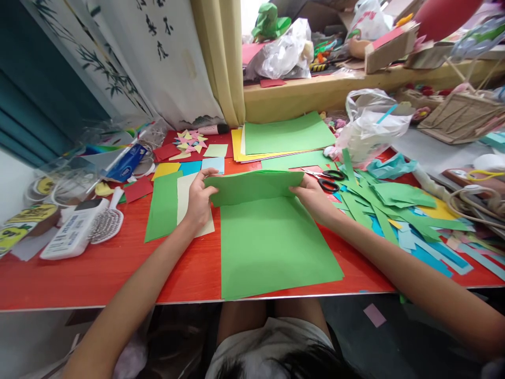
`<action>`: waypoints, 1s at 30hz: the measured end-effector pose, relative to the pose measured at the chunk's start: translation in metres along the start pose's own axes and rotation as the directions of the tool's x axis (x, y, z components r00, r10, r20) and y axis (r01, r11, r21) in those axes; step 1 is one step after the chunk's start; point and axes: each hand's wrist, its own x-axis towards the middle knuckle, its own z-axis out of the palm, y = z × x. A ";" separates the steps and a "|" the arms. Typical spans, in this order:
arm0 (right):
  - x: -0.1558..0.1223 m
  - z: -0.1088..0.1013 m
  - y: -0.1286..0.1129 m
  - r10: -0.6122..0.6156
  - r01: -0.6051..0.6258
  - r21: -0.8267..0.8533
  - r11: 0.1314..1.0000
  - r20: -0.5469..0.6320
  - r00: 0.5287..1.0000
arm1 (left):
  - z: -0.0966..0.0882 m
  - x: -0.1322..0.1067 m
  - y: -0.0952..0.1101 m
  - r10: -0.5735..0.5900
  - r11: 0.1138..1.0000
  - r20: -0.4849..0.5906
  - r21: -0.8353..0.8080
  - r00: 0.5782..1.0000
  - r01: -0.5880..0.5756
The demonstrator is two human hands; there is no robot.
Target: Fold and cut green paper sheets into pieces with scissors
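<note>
A large green paper sheet [272,247] lies on the red table [98,268] in front of me. Its far edge is curled up and over toward me as a flap. My left hand [199,202] pinches the flap's left corner. My right hand [313,197] pinches its right corner. Both hands are closed on the paper. Black-handled scissors [329,180] lie just beyond my right hand.
More green and cream sheets [168,205] lie at left, a stack of green and yellow paper [284,137] behind. Green and blue paper strips [394,210] cover the right side. Small paper stars [190,142], a white brush [106,221], plastic bags [371,129] and a cluttered sill surround.
</note>
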 end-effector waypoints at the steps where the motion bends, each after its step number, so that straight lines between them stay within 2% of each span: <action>1: 0.000 0.000 0.000 0.003 -0.003 0.009 1.000 0.004 1.000 | 0.000 0.000 0.001 -0.015 0.999 0.015 -0.032 1.000 0.016; 7: 0.005 -0.005 0.005 -0.048 0.049 0.036 0.998 -0.042 0.998 | -0.001 0.000 0.002 -0.015 0.998 0.031 -0.054 0.999 0.016; 12: 0.007 -0.007 0.008 0.017 -0.019 0.066 0.998 0.034 0.999 | -0.002 0.002 -0.007 -0.127 0.991 0.073 -0.032 0.989 0.130; 15: 0.005 -0.007 0.007 0.060 -0.060 -0.018 0.998 0.007 0.998 | -0.002 0.003 -0.008 -0.127 0.991 0.110 -0.017 0.986 0.130; 18: 0.003 -0.007 0.006 0.044 -0.047 -0.085 0.995 -0.046 0.998 | -0.002 0.003 -0.006 -0.111 0.994 0.136 -0.008 0.984 0.113; 22: 0.003 -0.006 0.002 0.023 -0.023 -0.030 0.999 0.020 1.000 | -0.002 0.003 -0.005 -0.126 0.992 0.141 -0.003 0.982 0.128; 25: 0.004 -0.005 -0.002 -0.036 0.037 -0.051 0.998 0.010 0.999 | -0.003 0.003 -0.007 -0.130 0.991 0.125 -0.006 0.984 0.132; 30: 0.005 -0.005 -0.004 -0.048 0.048 -0.084 0.995 0.003 0.999 | -0.008 0.006 -0.013 -0.148 0.989 0.122 0.021 0.981 0.147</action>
